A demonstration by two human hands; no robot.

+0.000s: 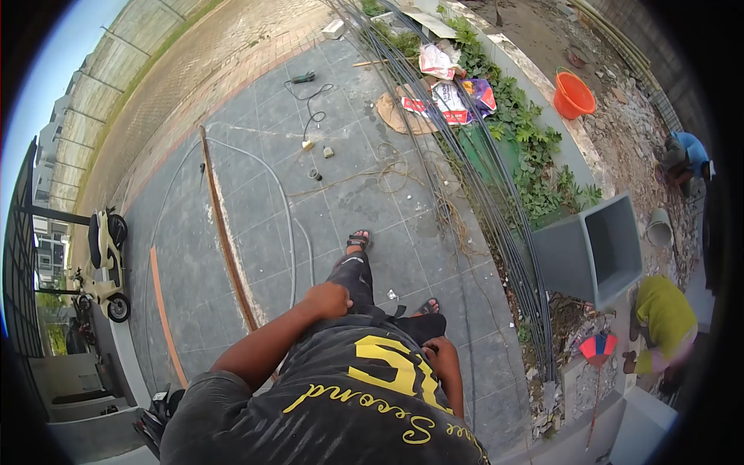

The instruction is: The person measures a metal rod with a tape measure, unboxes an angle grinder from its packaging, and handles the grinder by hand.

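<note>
I'm seeing one dark cloth shirt [333,422] left of one square-mouthed grey bin [556,252], two hands, left hand [328,300] and right hand [442,359], resting near its hem, can't tell if either's gripping.

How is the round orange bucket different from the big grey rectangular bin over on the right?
Colour: the round orange bucket is bright orange, while the big grey rectangular bin is plain grey.
Shape: the bucket has a round rim, but the bin's opening has four straight sides.
Size: the bucket looks much smaller in this picture than the bin.
Both are alike in one way: each has an open mouth with no lid on it.
</note>
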